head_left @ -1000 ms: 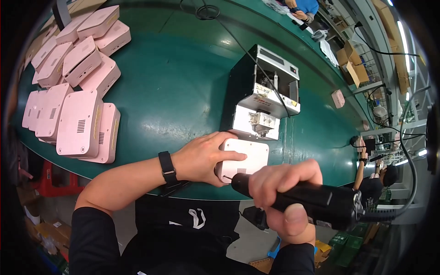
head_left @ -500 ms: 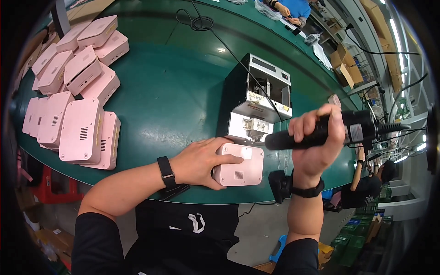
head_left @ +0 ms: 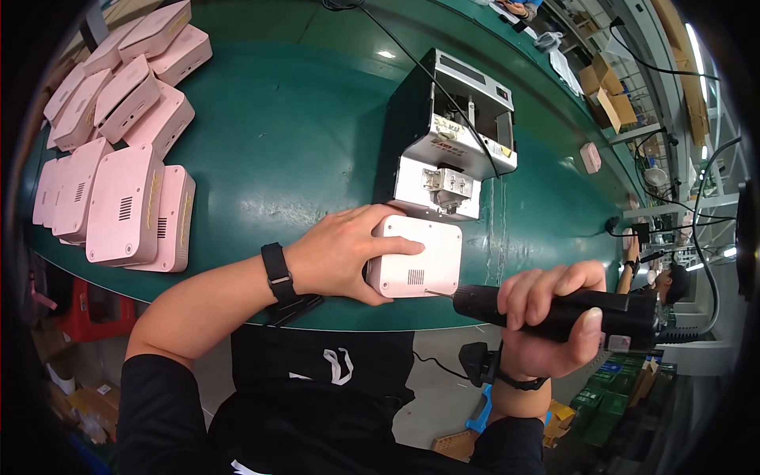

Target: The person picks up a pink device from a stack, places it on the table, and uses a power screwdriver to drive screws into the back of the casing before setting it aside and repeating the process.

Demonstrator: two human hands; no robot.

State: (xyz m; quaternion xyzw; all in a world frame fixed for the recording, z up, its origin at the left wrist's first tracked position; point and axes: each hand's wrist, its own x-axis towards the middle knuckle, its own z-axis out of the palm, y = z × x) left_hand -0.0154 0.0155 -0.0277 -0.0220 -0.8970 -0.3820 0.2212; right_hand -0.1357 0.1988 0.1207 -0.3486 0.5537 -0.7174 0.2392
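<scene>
A pink plastic box-shaped housing (head_left: 427,257) with a slotted vent and corner holes lies near the table's front edge. My left hand (head_left: 340,249) grips its left side, thumb and fingers around it, forefinger stretched over the top. My right hand (head_left: 554,317) is wrapped round a black corded electric screwdriver (head_left: 476,304), held tilted almost flat to the right of the housing. Its thin bit points left over the housing's near edge; whether the tip touches is unclear. Just beyond the housing stands a black-and-silver screw feeder machine (head_left: 451,150).
Several similar pink housings (head_left: 123,206) are piled on the table's left side. A small pink piece (head_left: 590,157) lies at the far right. A black cable (head_left: 427,119) hangs across the feeder. Another person's hands (head_left: 516,9) are at the far table; a red stool (head_left: 95,317) stands lower left.
My right hand has lowered the screwdriver from above the feeder's front to the housing's near right edge. The left hand keeps its grip. The whole view has shifted slightly.
</scene>
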